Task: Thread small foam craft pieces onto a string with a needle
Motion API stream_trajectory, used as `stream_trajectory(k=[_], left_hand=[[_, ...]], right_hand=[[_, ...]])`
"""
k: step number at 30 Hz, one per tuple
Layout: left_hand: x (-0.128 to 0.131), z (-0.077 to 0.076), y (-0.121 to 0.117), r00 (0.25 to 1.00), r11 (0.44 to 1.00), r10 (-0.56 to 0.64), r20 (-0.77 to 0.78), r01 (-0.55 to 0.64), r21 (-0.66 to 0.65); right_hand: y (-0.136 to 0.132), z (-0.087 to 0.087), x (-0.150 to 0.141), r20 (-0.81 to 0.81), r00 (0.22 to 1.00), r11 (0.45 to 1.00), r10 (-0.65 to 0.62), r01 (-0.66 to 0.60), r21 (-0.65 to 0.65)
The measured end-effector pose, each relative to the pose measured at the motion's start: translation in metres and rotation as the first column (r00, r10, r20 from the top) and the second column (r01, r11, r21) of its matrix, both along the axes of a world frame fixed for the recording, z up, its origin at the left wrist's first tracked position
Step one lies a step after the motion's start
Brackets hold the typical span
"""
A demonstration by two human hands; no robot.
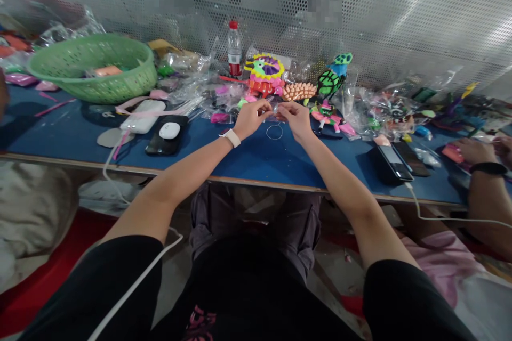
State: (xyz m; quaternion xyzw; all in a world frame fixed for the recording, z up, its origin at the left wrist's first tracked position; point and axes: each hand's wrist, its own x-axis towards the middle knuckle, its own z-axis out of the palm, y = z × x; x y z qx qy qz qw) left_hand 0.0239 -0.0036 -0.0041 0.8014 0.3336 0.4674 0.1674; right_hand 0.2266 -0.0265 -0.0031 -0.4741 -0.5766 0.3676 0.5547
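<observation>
My left hand [255, 118] and my right hand [295, 119] meet over the blue table [256, 162], fingertips pinched close together. Something small and pale shows between them, too small to name. Just below the fingers is a thin whitish loop of string [274, 137]; whether it hangs from my fingers or lies on the table I cannot tell. Beyond my hands sit colourful clay figures: a yellow-rimmed one [266, 68], a spiky orange one [298, 91] and a green turtle-like one [328, 82]. A small green-and-pink figure [326, 113] lies right of my right hand.
A green plastic basket [96, 88], a white power bank [143, 116] and a black phone [160, 144] are at left. A bottle [234, 50] stands at the back. Clear bags [380, 112] and a black device [390, 161] lie right, near another person's hand [476, 152].
</observation>
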Motion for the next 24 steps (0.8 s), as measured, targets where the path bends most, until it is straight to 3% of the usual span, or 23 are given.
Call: stream_trajectory(k=[3,7,11,16,20,24], left_hand=[[0.0,0.001,0.002,0.979,0.998,0.045,0.197,-0.037,-0.044],[0.0,-0.001,0.007,0.936,0.993,0.054,0.348,-0.015,-0.115],[-0.001,-0.002,0.007,0.926,0.987,0.051,0.373,0.01,-0.158],[-0.002,0.002,-0.003,0.993,0.99,-0.001,0.116,0.017,-0.137],[-0.001,0.001,-0.006,0.991,0.993,-0.059,-0.123,0.046,-0.11],[-0.005,0.001,0.0,0.95,0.993,0.07,-0.305,-0.095,-0.069]], right_hand=[[0.001,-0.001,-0.006,-0.159,0.987,0.994,-0.001,-0.017,-0.11],[-0.004,-0.004,-0.019,-0.303,0.952,0.971,0.043,-0.112,-0.213],[-0.008,-0.004,-0.025,-0.253,0.965,0.977,0.069,-0.116,-0.178],[-0.011,0.001,-0.017,0.033,0.999,0.999,0.034,-0.035,0.025],[-0.013,0.003,-0.013,0.285,0.958,0.988,-0.027,-0.019,0.156],[-0.009,0.003,-0.004,0.373,0.922,0.987,-0.104,0.05,0.151]])
